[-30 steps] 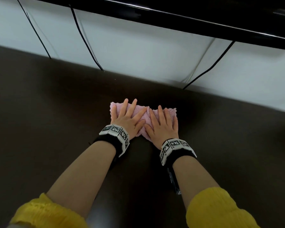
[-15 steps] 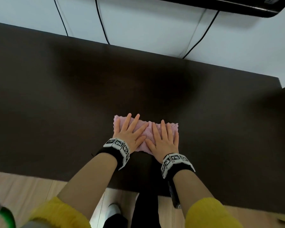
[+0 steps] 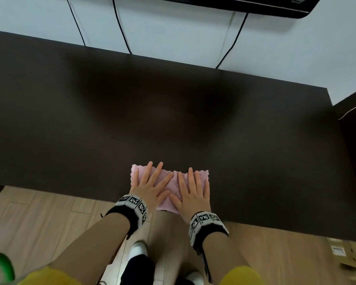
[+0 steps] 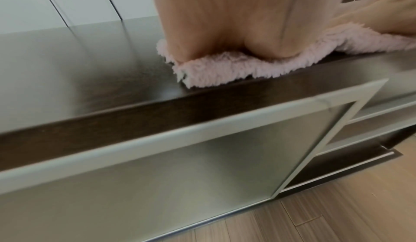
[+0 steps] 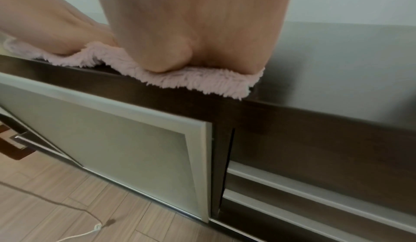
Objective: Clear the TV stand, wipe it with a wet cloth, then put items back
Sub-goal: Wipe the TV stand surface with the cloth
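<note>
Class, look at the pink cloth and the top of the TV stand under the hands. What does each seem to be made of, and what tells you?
pink cloth: looks like fluffy microfibre or fleece; long shaggy fibres show along its edge.
TV stand top: probably dark brown wood or wood-look laminate, smooth with a slight sheen; the wrist views show it reflecting the wall.

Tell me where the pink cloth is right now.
In the head view the pink cloth lies at the front edge of the TV stand, near its middle, pressed flat under the left hand and right hand.
</note>
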`<control>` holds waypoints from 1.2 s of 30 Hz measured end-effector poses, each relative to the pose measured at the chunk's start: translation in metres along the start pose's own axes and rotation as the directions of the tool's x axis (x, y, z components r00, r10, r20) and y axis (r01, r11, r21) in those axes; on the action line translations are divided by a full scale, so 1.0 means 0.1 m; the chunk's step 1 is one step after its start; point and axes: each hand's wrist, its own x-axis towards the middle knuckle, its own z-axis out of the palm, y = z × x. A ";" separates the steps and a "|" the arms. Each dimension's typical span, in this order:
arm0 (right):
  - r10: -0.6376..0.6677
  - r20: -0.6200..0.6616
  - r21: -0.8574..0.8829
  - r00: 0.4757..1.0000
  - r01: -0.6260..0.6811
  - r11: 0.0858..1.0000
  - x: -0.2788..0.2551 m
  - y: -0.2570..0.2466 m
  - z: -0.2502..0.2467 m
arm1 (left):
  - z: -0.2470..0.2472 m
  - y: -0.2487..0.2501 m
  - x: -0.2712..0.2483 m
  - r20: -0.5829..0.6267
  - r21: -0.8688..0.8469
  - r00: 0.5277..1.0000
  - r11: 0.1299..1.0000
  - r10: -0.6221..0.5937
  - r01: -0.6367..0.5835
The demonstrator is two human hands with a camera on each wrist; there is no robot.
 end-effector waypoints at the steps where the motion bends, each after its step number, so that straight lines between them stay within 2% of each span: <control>1: 0.008 0.007 -0.002 1.000 -0.008 1.000 -0.02 0.04 0.03 | -0.01 0.07 -0.02 -0.026 -0.015 1.000 1.000 -0.008 0.008; 3: 0.044 -0.016 0.032 0.999 -0.043 0.999 -0.10 0.13 0.00 | -0.03 0.24 -0.04 -0.112 -0.023 0.993 0.999 -0.024 0.021; 4: 0.050 -0.042 0.044 0.998 -0.048 0.998 -0.12 0.21 0.01 | -0.05 0.35 -0.04 -0.112 -0.020 0.993 0.999 -0.035 0.033; 7: 0.003 -0.010 -0.003 1.000 -0.004 1.000 -0.25 0.56 0.06 | -0.05 0.67 0.00 -0.014 -0.038 1.000 0.999 -0.005 0.005; 11: 0.017 -0.001 -0.010 1.000 -0.017 1.000 -0.35 0.95 -0.01 | -0.08 1.08 0.21 -0.031 -0.029 1.000 1.000 0.003 -0.004; 17: 0.022 0.029 -0.019 0.999 -0.021 1.000 -0.19 1.09 -0.17 | -0.24 1.25 0.38 -0.051 -0.050 0.998 0.998 -0.047 0.045; 22: 0.020 0.040 -0.027 0.999 -0.019 0.999 0.13 1.22 -0.37 | -0.42 1.28 0.67 -0.069 -0.098 0.993 0.991 -0.100 0.093; 27: 0.023 0.007 -0.050 1.000 -0.022 0.998 0.50 1.34 -0.56 | -0.65 1.22 1.08 -0.111 -0.076 0.992 0.995 -0.066 0.058; 31: 0.043 0.008 -0.042 0.999 -0.043 0.998 0.87 1.46 -0.75 | -0.93 1.12 1.47 -0.070 -0.057 0.997 0.998 -0.026 0.022; 36: 0.047 0.003 -0.050 0.999 -0.047 0.998 1.45 1.66 -1.05 | -1.26 1.05 2.04 -0.088 -0.096 0.995 0.994 -0.054 0.045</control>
